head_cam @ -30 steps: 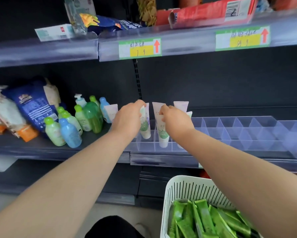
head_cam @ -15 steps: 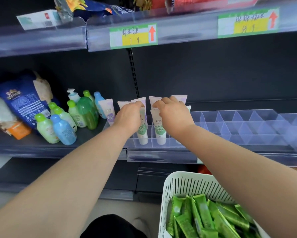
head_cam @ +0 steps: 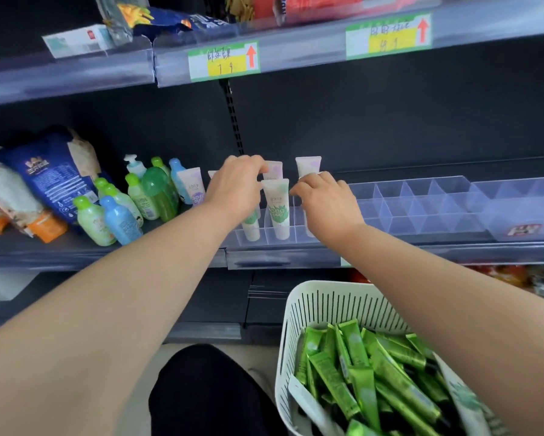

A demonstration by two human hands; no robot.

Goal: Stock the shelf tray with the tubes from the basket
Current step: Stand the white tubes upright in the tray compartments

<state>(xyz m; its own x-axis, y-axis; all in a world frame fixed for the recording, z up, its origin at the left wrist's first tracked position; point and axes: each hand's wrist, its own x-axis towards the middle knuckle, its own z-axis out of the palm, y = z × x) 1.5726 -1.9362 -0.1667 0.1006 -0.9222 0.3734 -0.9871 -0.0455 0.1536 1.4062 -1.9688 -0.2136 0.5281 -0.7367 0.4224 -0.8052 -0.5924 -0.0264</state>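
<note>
Left hand (head_cam: 236,190), right hand (head_cam: 327,202) at one tray (head_cam: 421,215); one basket (head_cam: 327,297).

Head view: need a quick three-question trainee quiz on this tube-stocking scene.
1. True or false: the white slotted plastic basket holds shiny green foil tubes.
2. The upright white plastic tube with the green label stands in: A) the clear plastic divided shelf tray; B) the basket; C) the top shelf.
3. Fill in: the tray's empty compartments lie toward its ____ end (left/right).
Key: 1 true; 2 A; 3 right.
</note>
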